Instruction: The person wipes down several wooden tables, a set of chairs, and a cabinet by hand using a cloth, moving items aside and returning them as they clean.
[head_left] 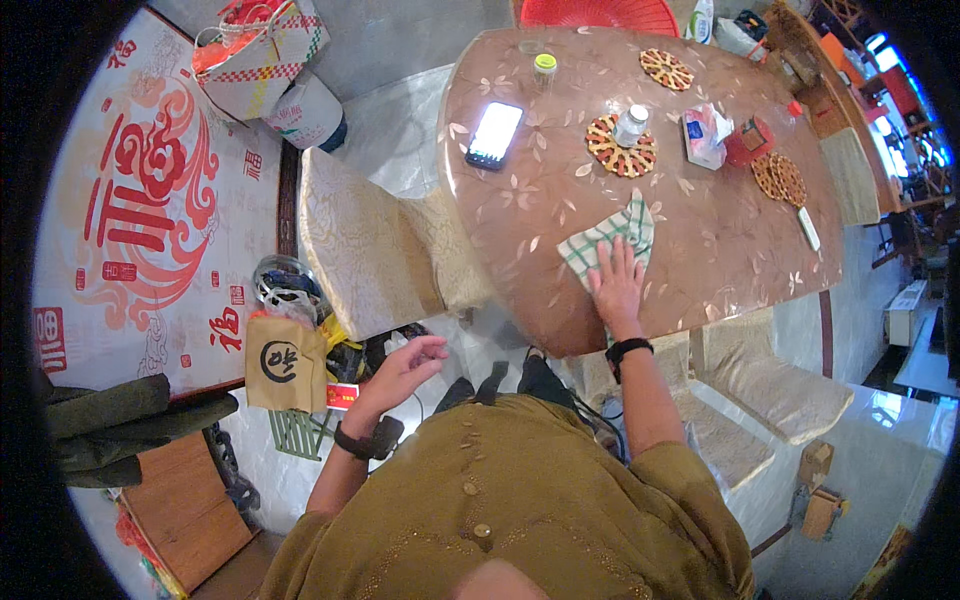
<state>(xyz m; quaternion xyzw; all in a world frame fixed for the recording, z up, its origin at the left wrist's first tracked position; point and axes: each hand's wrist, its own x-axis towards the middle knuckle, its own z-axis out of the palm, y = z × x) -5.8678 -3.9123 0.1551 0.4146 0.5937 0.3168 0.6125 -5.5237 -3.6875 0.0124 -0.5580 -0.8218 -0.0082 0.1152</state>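
My right hand point(619, 285) lies flat with its fingers stretched out on a green-and-white checked cloth point(609, 238). The cloth is spread, partly folded, near the front edge of the brown flower-patterned table point(540, 250). My left hand point(408, 368) hangs in the air left of the table, before my body; it is open and holds nothing. Farther off on the tabletop, a lit phone point(495, 135) rests at the left. A white jar point(631, 126) stands on a round woven coaster point(606, 158) beyond the cloth.
A small yellow-lidded jar point(544, 68), a tissue pack point(704, 138), a red container point(748, 141) and more woven coasters point(778, 178) sit on the table. Pale covered chairs point(365, 250) stand at its left and near side. A brown paper bag point(286, 363) is by my left hand.
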